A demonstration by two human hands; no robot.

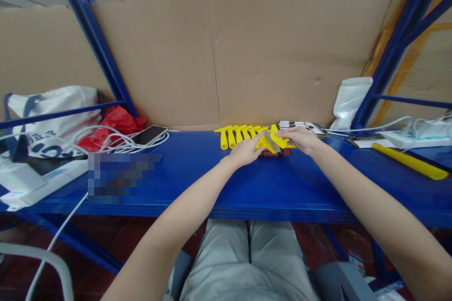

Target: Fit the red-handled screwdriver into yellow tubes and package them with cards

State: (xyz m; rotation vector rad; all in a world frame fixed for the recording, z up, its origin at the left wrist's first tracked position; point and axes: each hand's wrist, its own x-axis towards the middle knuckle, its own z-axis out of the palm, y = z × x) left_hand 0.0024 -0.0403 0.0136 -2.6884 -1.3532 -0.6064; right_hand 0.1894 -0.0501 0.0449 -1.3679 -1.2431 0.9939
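My left hand (243,151) is closed on a yellow scraper (262,143) with a flat grey part across its front. My right hand (298,138) comes in from the other side, its fingertips at the far right end of the same piece; their exact grip is partly hidden. Beneath both hands lies a dark red and black object (275,153), mostly covered. To the left, several matching yellow pieces (231,137) with round handles lie side by side in a row. More yellow parts show behind and under my right fingers.
Black-and-white packets (310,128) and a white bag (349,101) stand at the back right, near a long yellow piece (411,162). On the left are a phone (151,135), white cables, a red bag (118,122) and a power strip (52,181). Cardboard (282,51) walls the blue table's (197,183) back.
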